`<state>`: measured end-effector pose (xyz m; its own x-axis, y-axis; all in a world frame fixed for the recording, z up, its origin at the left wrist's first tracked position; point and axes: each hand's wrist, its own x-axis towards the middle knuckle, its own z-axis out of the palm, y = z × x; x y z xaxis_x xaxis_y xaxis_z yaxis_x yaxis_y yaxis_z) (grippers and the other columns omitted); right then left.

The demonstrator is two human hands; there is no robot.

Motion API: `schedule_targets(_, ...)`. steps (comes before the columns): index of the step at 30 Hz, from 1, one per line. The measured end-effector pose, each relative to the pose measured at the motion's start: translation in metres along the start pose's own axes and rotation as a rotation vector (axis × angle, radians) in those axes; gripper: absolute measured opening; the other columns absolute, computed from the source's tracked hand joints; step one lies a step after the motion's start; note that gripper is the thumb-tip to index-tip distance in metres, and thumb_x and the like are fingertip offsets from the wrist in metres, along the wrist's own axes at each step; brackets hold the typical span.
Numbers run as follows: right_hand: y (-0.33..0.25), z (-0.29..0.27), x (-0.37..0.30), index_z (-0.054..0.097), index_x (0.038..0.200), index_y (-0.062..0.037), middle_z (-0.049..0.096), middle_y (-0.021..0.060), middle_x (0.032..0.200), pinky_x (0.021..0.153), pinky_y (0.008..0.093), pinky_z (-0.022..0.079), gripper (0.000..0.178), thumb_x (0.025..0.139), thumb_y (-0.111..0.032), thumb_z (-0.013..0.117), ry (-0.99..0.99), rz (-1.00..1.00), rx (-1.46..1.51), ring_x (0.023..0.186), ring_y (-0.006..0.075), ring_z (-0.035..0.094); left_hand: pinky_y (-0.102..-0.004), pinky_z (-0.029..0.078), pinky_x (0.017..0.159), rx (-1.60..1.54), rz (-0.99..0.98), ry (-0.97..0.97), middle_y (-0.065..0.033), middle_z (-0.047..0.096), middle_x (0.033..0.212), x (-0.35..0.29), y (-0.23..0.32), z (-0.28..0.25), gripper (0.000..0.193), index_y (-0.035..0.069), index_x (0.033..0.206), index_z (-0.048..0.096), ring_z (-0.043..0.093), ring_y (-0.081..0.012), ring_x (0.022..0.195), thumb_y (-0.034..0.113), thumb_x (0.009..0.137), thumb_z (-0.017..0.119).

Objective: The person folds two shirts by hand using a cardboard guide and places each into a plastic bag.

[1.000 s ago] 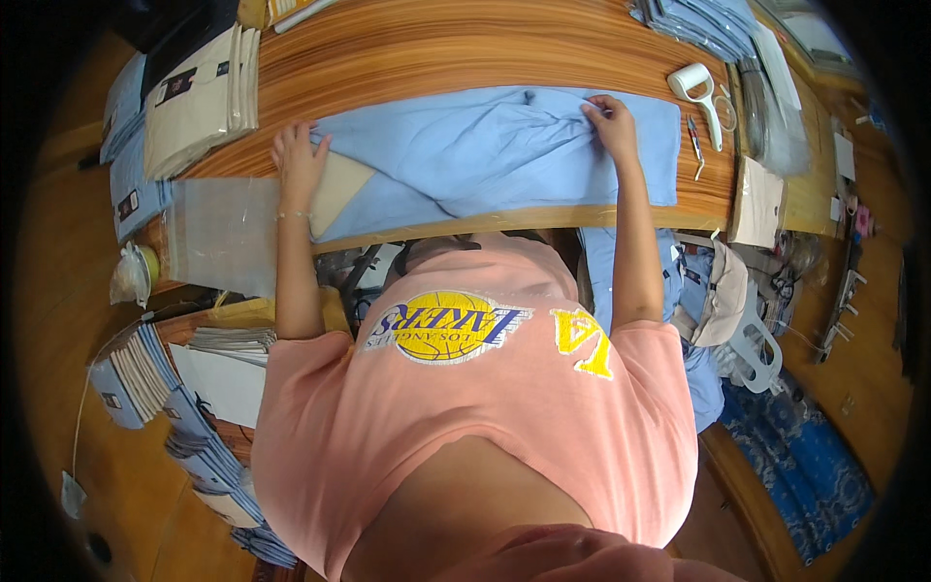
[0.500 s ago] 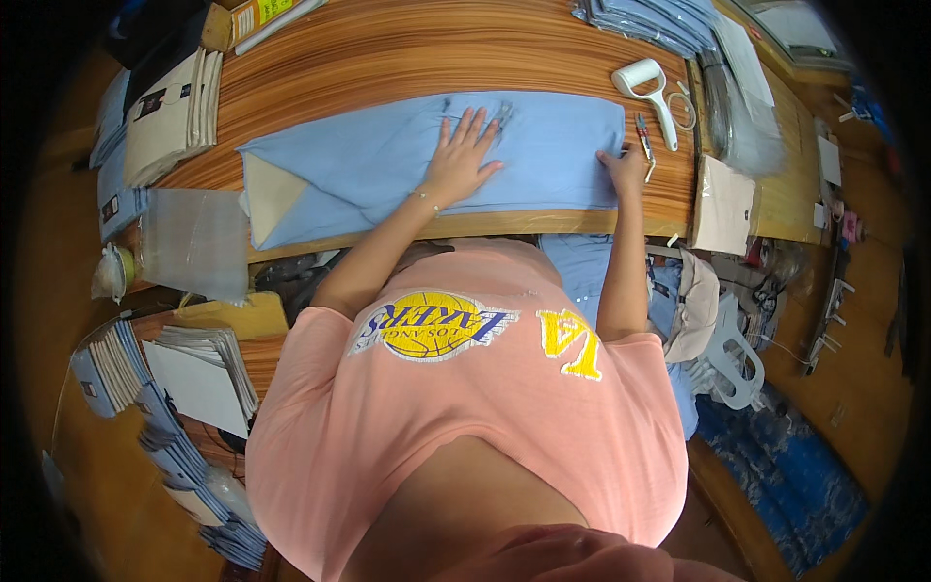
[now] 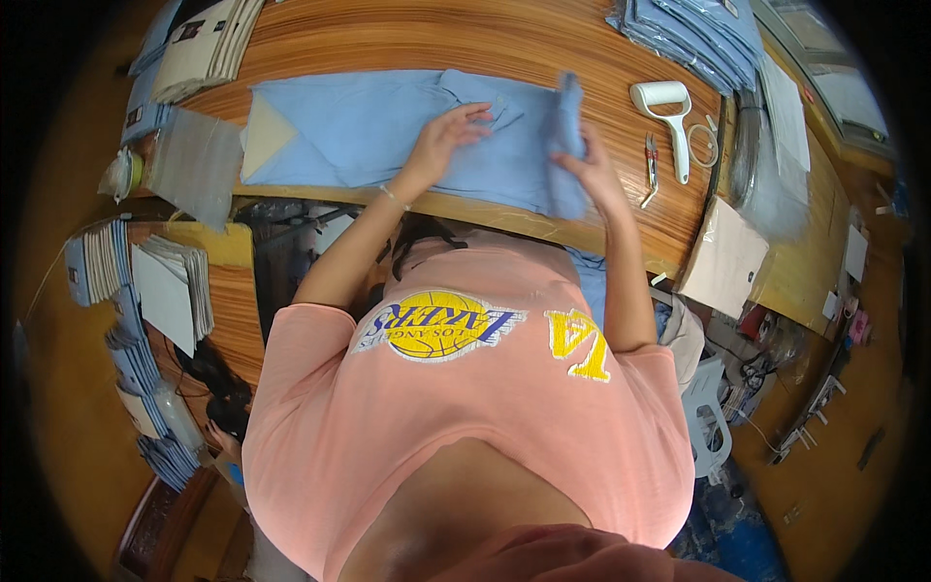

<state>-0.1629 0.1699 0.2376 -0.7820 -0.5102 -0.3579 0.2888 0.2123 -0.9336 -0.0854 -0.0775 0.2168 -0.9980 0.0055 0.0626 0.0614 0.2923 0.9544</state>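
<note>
A light blue garment [image 3: 369, 126] lies flattened in a long strip along the near side of the wooden table, with a beige triangular patch [image 3: 264, 141] at its left end. My right hand [image 3: 593, 173] grips the garment's right end between thumb and fingers. That end is lifted and turned up into a standing fold [image 3: 564, 160]. Over the middle of the cloth is my left hand [image 3: 448, 145], its fingers loosely bent and apart, slightly blurred, holding nothing. Whether it touches the cloth I cannot tell.
Right of the garment lie a white lint roller [image 3: 678, 141] and small red-handled snips [image 3: 651, 165]. Bagged blue garments [image 3: 679, 34] are stacked at the back right, folded beige ones [image 3: 208, 48] at the back left. Plastic bags [image 3: 194, 160] hang over the table's left edge.
My right hand has lifted the garment's right end and moved left with it, folding it up. My left hand has risen from lying flat, its fingers now bent. The view has shifted.
</note>
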Motion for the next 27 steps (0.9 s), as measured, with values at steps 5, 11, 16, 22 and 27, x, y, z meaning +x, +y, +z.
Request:
schedule_targets(5, -0.018, 0.016, 0.006, 0.047, 0.119, -0.0075, 0.051, 0.0052, 0.115, 0.078, 0.0274, 0.047, 0.037, 0.084, -0.01, 0.058, -0.229, 0.073, 0.094, 0.094, 0.0132, 0.056, -0.033, 0.048, 0.083, -0.851, -0.599, 0.209, -0.018, 0.056, 0.113, 0.01, -0.016, 0.021, 0.048, -0.009, 0.117, 0.048, 0.059, -0.0212, 0.098, 0.024, 0.085, 0.061)
schedule_targets(11, 0.049, 0.004, 0.036, 0.061, 0.096, -0.0029, 0.061, 0.0084, 0.088, 0.072, 0.0281, 0.047, 0.017, 0.08, -0.009, 0.061, 0.04, -0.229, -0.38, 0.085, 0.0173, 0.059, -0.0275, 0.05, 0.076, -0.403, -0.549, 0.122, -0.015, 0.06, 0.106, 0.014, -0.026, 0.011, 0.046, -0.008, 0.117, 0.048, 0.06, -0.017, 0.089, 0.02, 0.084, 0.062)
schedule_targets(16, 0.045, 0.023, 0.042, 0.063, 0.086, -0.0012, 0.06, 0.0134, 0.078, 0.068, 0.0355, 0.046, 0.013, 0.075, -0.009, 0.064, 0.16, -0.482, -0.719, 0.076, 0.0267, 0.058, -0.0297, 0.049, 0.073, -0.139, -0.464, 0.113, -0.0139, 0.063, 0.096, 0.001, -0.04, -0.003, 0.043, -0.007, 0.111, 0.051, 0.061, -0.0182, 0.083, 0.023, 0.082, 0.063)
schedule_targets(22, 0.056, 0.025, 0.048, 0.06, 0.076, -0.0042, 0.056, 0.0105, 0.077, 0.066, 0.0393, 0.042, 0.008, 0.074, -0.011, 0.064, 0.215, -0.732, -0.952, 0.076, 0.0295, 0.053, -0.0277, 0.044, 0.058, 0.294, -0.255, 0.357, -0.0111, 0.061, 0.077, 0.017, -0.036, -0.004, 0.033, 0.007, 0.112, 0.054, 0.053, -0.0178, 0.06, 0.019, 0.083, 0.062)
schedule_targets(27, 0.058, 0.013, 0.039, 0.06, 0.078, -0.0054, 0.056, 0.0096, 0.079, 0.067, 0.0389, 0.04, 0.008, 0.076, -0.013, 0.063, 0.18, -0.757, -0.93, 0.079, 0.0294, 0.052, -0.031, 0.045, 0.066, 0.644, -0.18, 0.292, -0.0127, 0.058, 0.092, 0.009, -0.029, -0.002, 0.037, 0.013, 0.114, 0.054, 0.053, -0.0233, 0.073, 0.014, 0.078, 0.064)
